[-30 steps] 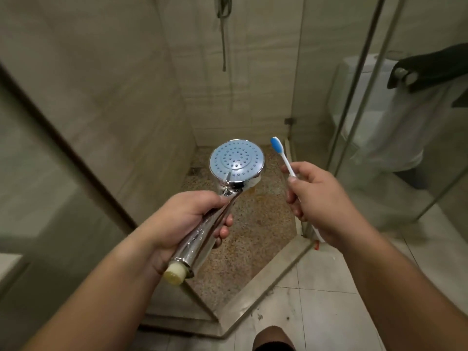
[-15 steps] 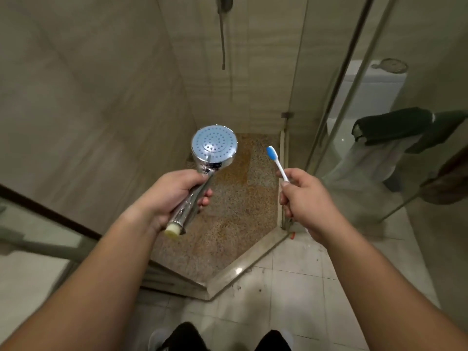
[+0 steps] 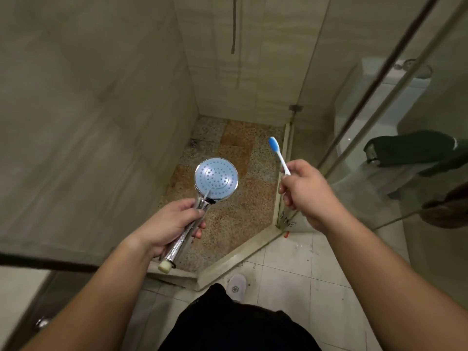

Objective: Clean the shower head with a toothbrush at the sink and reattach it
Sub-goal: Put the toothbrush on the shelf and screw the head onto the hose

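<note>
My left hand [image 3: 168, 225] grips the chrome handle of a detached shower head [image 3: 216, 179]. Its round, pale blue spray face points up at me, and the cream threaded end sticks out below my palm. My right hand [image 3: 307, 192] is closed on the white handle of a toothbrush [image 3: 278, 153], whose blue bristle end points up and away. The brush head is apart from the spray face, to its right. A loose shower hose [image 3: 233, 29] hangs down the back wall of the stall.
I stand at the open corner of a shower stall with a speckled floor [image 3: 235, 198] and a raised stone kerb [image 3: 238, 254]. Glass panels [image 3: 354, 138] close the right side. Behind them stand a white toilet [image 3: 374, 105] and dark towels [image 3: 410, 148] on a rail.
The view has pulled back and tilted down; my legs and a shoe now show. Both hands sit lower in view, still holding the shower head and the toothbrush, slightly farther apart.
</note>
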A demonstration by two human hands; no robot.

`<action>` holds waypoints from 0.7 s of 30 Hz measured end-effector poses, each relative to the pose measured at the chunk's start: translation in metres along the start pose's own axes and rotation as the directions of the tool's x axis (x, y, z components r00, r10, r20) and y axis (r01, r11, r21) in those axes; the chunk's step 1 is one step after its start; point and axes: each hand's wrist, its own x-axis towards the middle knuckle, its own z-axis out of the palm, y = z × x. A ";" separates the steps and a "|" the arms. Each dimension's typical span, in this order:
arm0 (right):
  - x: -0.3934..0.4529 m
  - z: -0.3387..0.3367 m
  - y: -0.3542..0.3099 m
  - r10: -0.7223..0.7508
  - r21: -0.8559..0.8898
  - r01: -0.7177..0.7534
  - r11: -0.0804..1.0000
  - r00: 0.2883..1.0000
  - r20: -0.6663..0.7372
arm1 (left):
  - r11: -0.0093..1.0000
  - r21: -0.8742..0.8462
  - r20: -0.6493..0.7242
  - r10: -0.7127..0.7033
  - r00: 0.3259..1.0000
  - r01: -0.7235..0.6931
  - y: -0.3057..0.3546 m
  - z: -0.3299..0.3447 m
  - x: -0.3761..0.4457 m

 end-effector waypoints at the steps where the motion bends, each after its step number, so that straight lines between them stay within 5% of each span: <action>1: 0.010 0.001 -0.005 -0.013 -0.007 0.013 1.000 1.000 -0.004 | 1.000 0.002 0.011 -0.001 1.000 0.001 0.005 -0.001 0.010; 21: 0.127 -0.032 0.024 0.177 -0.014 -0.177 0.984 0.981 0.080 | 0.984 -0.087 -0.137 0.143 0.980 -0.155 0.183 -0.049 0.177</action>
